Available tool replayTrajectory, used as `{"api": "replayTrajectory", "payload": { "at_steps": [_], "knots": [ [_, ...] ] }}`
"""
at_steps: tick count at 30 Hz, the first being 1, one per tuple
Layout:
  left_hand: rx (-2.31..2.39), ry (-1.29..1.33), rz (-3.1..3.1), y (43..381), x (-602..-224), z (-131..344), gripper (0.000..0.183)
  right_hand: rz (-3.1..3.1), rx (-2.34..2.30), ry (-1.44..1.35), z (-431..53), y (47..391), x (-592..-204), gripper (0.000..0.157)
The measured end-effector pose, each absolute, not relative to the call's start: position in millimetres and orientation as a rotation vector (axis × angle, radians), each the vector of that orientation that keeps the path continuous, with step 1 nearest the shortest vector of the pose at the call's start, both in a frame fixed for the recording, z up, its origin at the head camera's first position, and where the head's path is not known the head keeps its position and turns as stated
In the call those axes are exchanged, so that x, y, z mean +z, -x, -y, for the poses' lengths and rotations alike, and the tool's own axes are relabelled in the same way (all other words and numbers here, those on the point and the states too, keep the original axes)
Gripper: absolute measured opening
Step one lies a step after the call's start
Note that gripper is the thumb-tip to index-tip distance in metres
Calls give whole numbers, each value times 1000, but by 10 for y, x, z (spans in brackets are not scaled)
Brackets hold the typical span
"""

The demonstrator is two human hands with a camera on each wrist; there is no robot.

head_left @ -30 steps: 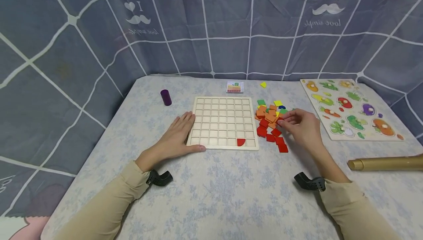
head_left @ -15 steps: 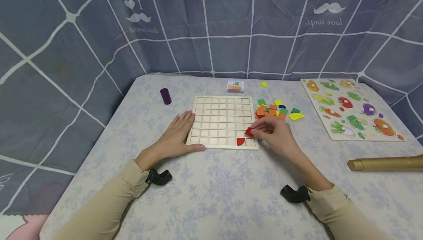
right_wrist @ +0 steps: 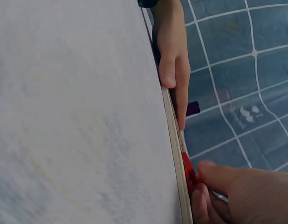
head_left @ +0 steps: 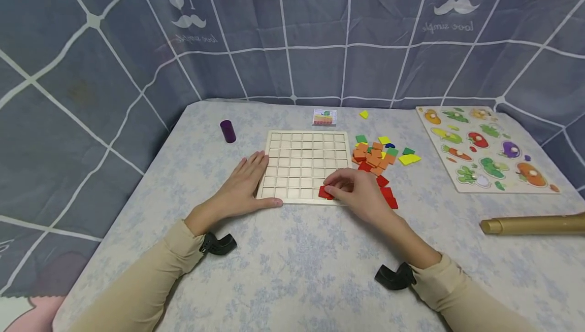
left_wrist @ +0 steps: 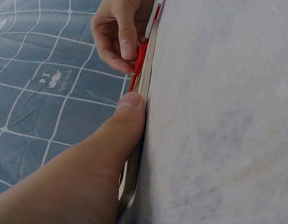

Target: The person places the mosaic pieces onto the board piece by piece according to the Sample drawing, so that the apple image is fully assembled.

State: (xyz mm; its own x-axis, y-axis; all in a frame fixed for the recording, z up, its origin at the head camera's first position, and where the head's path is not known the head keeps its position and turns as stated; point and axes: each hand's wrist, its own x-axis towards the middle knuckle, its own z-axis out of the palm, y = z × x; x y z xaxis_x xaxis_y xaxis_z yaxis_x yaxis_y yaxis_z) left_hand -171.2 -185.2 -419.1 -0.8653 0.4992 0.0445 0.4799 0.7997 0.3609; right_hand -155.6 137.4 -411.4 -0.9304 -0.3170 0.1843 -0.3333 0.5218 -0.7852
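Note:
A pale wooden grid board (head_left: 292, 159) lies on the table in the head view. My left hand (head_left: 242, 185) rests along its left side, fingers extended, the thumb at the near left corner. Over the board's near row, toward the right, my right hand (head_left: 358, 192) pinches a red tile (head_left: 324, 193) between thumb and fingers. In the right wrist view the red tile (right_wrist: 188, 169) appears tilted at the board's edge. The left wrist view shows red pieces (left_wrist: 140, 56) by the right fingertips. That hand mostly covers the red quarter-round piece on the board.
Right of the board lies a pile of orange tiles (head_left: 374, 157), with loose red tiles (head_left: 387, 196) nearer and yellow pieces (head_left: 409, 159) beside it. A small picture card (head_left: 324, 117), a purple cylinder (head_left: 228, 131), a vegetable puzzle board (head_left: 461, 169) and a gold tube (head_left: 530, 224) also lie around.
My right hand has carried a red tile left from the pile, across the board's right edge, and down to the near row. My left hand has stayed in place.

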Motion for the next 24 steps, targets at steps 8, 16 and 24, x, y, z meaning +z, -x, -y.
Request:
{"api": "replayTrajectory", "payload": {
  "at_steps": [8,16,24],
  "knots": [
    [572,-799,-2929,1713,-4190,1850,120,2693,1295,-740,-1325,1516,-4145,23],
    [572,-810,-2927,1719,-4197,1860,120,2668,1150,-853,-1307,1492,-4115,19],
    [569,-802,-2928,1716,-4199,1863,121,2628,1129,-810,-1380,1499,-4089,17]
  ]
}}
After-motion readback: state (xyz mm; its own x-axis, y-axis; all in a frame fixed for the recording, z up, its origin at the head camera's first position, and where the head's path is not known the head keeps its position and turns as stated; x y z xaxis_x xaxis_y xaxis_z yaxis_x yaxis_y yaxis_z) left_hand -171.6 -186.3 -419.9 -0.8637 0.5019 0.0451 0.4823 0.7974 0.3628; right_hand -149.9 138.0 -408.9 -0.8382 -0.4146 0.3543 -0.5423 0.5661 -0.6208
